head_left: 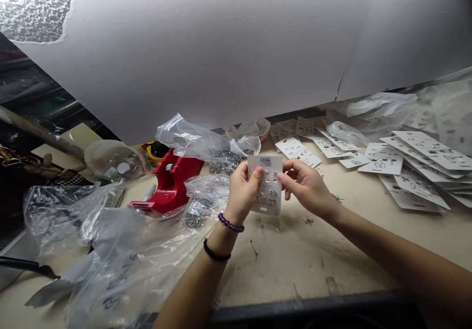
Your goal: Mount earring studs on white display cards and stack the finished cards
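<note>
The left hand (pixel 241 191) pinches a flat, rectangular card (pixel 268 187); the curled right hand (pixel 304 186) touches its edge, whether gripping cannot be told.

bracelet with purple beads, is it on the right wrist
No, the bracelet is on the left wrist, near a black band.

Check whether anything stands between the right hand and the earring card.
Nothing visible does: the right hand touches the earring card at its right edge, and the left hand grips it from the left.
</note>
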`<state>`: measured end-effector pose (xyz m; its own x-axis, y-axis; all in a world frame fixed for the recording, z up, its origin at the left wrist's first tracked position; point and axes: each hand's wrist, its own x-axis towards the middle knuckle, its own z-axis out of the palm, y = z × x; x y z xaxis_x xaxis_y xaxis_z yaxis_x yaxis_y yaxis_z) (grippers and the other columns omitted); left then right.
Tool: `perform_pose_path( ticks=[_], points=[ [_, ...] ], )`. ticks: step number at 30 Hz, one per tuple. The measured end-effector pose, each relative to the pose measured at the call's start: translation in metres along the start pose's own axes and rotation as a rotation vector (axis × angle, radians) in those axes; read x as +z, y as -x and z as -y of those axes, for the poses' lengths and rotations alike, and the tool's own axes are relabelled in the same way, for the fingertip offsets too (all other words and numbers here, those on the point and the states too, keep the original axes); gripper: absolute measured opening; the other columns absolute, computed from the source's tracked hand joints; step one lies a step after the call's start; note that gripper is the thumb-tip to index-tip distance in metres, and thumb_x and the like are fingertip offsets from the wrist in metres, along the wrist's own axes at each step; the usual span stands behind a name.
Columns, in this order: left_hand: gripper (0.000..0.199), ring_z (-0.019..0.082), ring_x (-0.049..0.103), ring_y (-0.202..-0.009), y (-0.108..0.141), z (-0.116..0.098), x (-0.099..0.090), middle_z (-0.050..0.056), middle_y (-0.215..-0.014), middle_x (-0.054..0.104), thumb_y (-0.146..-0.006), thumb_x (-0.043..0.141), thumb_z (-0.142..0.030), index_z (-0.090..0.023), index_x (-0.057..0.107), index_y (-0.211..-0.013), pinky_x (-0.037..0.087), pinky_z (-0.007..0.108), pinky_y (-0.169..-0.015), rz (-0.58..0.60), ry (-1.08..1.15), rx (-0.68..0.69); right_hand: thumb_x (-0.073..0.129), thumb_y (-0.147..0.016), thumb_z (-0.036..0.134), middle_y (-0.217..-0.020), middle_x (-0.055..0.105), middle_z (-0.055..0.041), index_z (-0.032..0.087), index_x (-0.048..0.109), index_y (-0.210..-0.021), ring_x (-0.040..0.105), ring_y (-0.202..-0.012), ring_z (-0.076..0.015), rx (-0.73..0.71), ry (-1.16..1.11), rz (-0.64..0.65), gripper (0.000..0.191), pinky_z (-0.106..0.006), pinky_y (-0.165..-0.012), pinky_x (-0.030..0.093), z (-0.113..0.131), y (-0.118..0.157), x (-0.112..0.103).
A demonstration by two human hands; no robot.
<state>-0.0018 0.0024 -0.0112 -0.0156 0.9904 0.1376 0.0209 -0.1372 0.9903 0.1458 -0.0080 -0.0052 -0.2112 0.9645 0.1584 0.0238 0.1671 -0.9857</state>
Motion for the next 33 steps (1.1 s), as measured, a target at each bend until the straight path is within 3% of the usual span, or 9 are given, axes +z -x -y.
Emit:
perform_pose_path(
  ticks=[7, 13, 23, 33],
  points=[
    [0.031, 0.012, 0.050, -0.060, 0.001, -0.010, 0.001, 0.002, -0.072, 0.056, -0.080, 0.046, -0.044, -0.014, 0.053, -0.085, 0.041, 0.023, -0.057, 0.098, 0.108, -0.098, 0.055, -0.078, 0.030, -0.075, 0.056, -0.0024, 0.014, 0.052, -0.085, 0.052, -0.056, -0.0087, 0.027, -0.058, -0.014, 0.017, -0.020, -0.040, 0.046, 0.002, -0.002, -0.003],
    [0.020, 0.012, 0.051, -0.067, 0.001, -0.007, 0.001, 0.002, -0.079, 0.058, -0.072, 0.056, -0.029, -0.014, 0.054, -0.085, 0.040, 0.022, -0.061, 0.066, 0.045, -0.135, 0.054, -0.079, 0.030, -0.079, 0.056, -0.0031, 0.015, 0.052, -0.086, 0.052, -0.058, -0.0086, 0.007, -0.072, -0.018, 0.017, -0.020, -0.041, 0.047, 0.001, -0.001, -0.005],
    [0.011, 0.010, 0.048, -0.063, 0.002, -0.010, -0.001, 0.000, -0.074, 0.056, -0.072, 0.051, -0.020, -0.015, 0.055, -0.081, 0.039, 0.020, -0.058, 0.066, 0.043, -0.042, 0.052, -0.079, 0.031, -0.079, 0.055, -0.0032, 0.015, 0.051, -0.087, 0.051, -0.059, -0.0093, 0.011, -0.014, 0.019, 0.018, -0.022, -0.042, 0.046, 0.000, 0.001, -0.003],
    [0.030, 0.016, 0.057, -0.072, 0.007, -0.013, 0.001, 0.006, -0.085, 0.062, -0.073, 0.061, -0.037, -0.014, 0.057, -0.091, 0.045, 0.027, -0.064, 0.119, -0.041, -0.032, 0.051, -0.081, 0.033, -0.074, 0.054, -0.0006, 0.017, 0.052, -0.088, 0.050, -0.057, -0.0090, -0.057, 0.028, 0.006, 0.017, -0.022, -0.042, 0.044, -0.002, 0.003, -0.006]
  ],
)
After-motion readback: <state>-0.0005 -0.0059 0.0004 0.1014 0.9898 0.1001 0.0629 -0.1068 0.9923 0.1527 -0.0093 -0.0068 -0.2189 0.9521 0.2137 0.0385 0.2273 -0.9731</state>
